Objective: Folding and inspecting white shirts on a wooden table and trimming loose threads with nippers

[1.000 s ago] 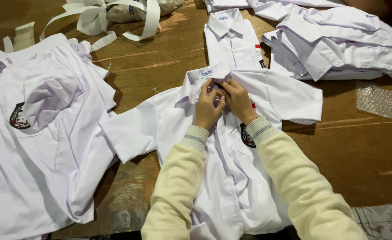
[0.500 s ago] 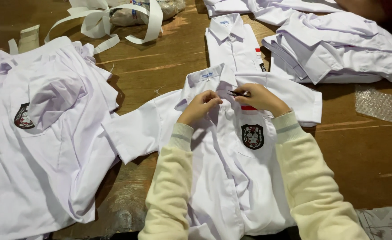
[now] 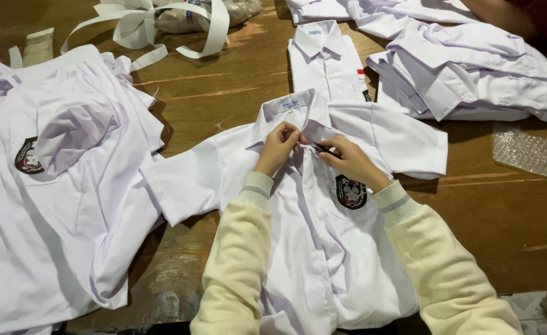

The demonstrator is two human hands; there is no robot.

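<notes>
Two hands are met at the collar of one white shirt [image 3: 323, 248], laid front-up on the counter [image 3: 224, 93].

Right hand [image 3: 352, 162]: clenched on a small dark tool [image 3: 324, 149], thin and pointed, of a kind that cannot be told; its tip is set at the top of the placket, just under the collar [image 3: 292, 107].

Left hand [image 3: 278, 147]: fingers pinched on the shirt front beside the tool, cloth held taut.

Change noted: a second ago both hands were bunched together over the collar and the chest badge [image 3: 351, 191] was covered; the hands have since been parted a little and drawn upward, the badge is now bared, and the tool is shown between them. By this, work on the collar point is judged to be under way, not ended.

Around: a folded shirt [image 3: 326, 59] just beyond the collar; a heap of shirts [image 3: 472, 74] at far right; bubble wrap [image 3: 531, 152] near it; an open pile of shirts [image 3: 56, 198] at left; white strips [image 3: 162, 25] at the far edge.
</notes>
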